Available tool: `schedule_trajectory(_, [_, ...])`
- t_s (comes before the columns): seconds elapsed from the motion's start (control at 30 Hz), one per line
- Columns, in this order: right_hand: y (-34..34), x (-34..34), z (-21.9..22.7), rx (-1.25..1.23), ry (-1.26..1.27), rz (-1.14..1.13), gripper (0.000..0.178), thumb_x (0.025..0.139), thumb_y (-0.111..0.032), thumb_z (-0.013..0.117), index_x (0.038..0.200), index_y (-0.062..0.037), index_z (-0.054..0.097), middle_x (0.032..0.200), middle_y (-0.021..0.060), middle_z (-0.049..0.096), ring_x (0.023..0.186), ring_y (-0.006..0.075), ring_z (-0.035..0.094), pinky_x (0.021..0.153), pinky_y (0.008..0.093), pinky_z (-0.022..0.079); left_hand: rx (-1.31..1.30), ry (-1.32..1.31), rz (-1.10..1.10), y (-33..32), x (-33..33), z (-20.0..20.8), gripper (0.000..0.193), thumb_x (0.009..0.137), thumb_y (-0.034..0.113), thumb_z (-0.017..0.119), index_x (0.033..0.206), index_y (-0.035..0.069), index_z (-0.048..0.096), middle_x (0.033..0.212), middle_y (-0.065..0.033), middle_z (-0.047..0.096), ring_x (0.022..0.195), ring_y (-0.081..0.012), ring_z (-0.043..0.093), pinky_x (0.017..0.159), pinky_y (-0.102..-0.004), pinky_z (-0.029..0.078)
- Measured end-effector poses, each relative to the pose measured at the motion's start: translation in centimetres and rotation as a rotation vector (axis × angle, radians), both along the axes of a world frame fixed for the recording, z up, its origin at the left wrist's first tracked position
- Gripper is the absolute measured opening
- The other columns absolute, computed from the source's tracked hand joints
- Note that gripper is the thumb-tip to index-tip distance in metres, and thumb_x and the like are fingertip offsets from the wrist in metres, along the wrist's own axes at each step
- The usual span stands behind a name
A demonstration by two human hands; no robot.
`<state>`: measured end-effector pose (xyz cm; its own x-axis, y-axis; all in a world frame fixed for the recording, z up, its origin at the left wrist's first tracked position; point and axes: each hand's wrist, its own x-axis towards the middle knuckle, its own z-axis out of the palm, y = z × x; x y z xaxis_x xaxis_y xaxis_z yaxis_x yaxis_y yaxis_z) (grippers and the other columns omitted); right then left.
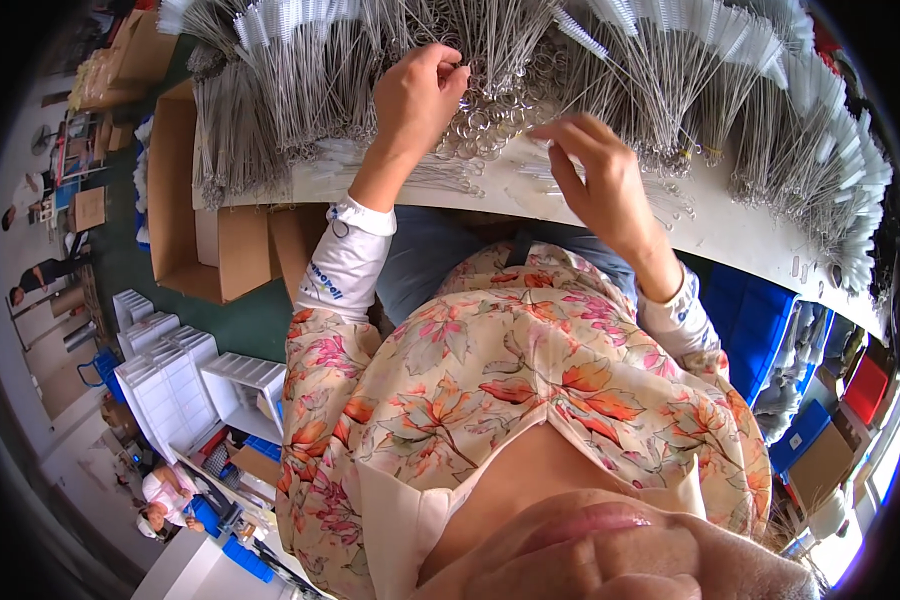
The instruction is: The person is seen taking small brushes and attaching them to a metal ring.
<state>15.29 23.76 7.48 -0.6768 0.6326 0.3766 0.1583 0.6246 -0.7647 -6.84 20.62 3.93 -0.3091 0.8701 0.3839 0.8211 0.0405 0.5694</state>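
My left hand (417, 98) is raised over the table's near edge, its thumb and fingers pinched together beside the pile of metal rings (482, 128). What the pinch holds, if anything, is too small to make out. To the right, my right hand (602, 172) hovers over the table edge with the index finger stretched toward the rings and the thumb apart; I see nothing in it. Several thin wire-handled brushes (660, 95) with white bristles lie bunched beyond and on both sides of the rings. A few loose brushes (420, 175) lie flat near the front edge.
The pale table (760, 225) curves across in front of me. An open cardboard box (185, 190) stands at its left end. White plastic crates (170, 380) sit on the green floor at the left; blue bins (750, 320) stand at the right. Other people are far off left.
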Motion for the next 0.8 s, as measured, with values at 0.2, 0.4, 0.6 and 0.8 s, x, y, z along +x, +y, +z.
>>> schedule_trajectory(0.2, [4.4,-7.0,0.2,0.229,-0.048,0.01,0.016,0.079,-0.005,0.054,0.092,-0.0048,0.063,0.083,0.0117,0.06,0.075,0.0314,0.06,0.068,0.0388,0.049,-0.15,-0.009,0.045,0.9,-0.2,-0.7,0.023,0.076,0.026,0.068,0.084,0.005,0.066,0.07,-0.0061,0.066,0.063,-0.0175,0.065,0.06,-0.0282,0.049])
schedule_trajectory(0.4, [7.2,-10.2,0.0,0.237,-0.154,-0.081,0.014,0.081,-0.006,0.056,0.094,-0.0015,0.059,0.083,0.0148,0.063,0.082,0.0201,0.064,0.073,0.0371,0.05,-0.111,-0.333,0.04,-1.8,-0.4,3.6,0.019,0.073,0.019,0.07,0.078,0.001,0.067,0.064,-0.0087,0.065,0.056,-0.0137,0.061,0.055,-0.0253,0.046])
schedule_trajectory(0.6, [8.1,-10.2,2.5,-0.273,0.178,-0.176,0.015,0.078,-0.005,0.06,0.092,-0.0019,0.055,0.066,0.0132,0.06,0.057,0.017,0.059,0.052,0.032,0.046,0.111,-0.52,0.039,0.5,-2.3,8.3,0.011,0.079,0.012,0.067,0.081,0.001,0.066,0.065,0.0004,0.06,0.049,-0.001,0.044,0.044,-0.0162,0.033])
schedule_trajectory(0.8, [9.4,-12.6,1.5,0.045,0.124,-0.317,0.018,0.078,-0.01,0.061,0.093,-0.0021,0.054,0.071,0.0161,0.062,0.066,0.0315,0.062,0.058,0.0347,0.048,0.175,-0.952,-0.081,5.6,-6.5,15.0,0.014,0.083,0.013,0.061,0.072,0.006,0.055,0.061,0.002,0.05,0.047,-0.0041,0.042,0.041,-0.0195,0.032])
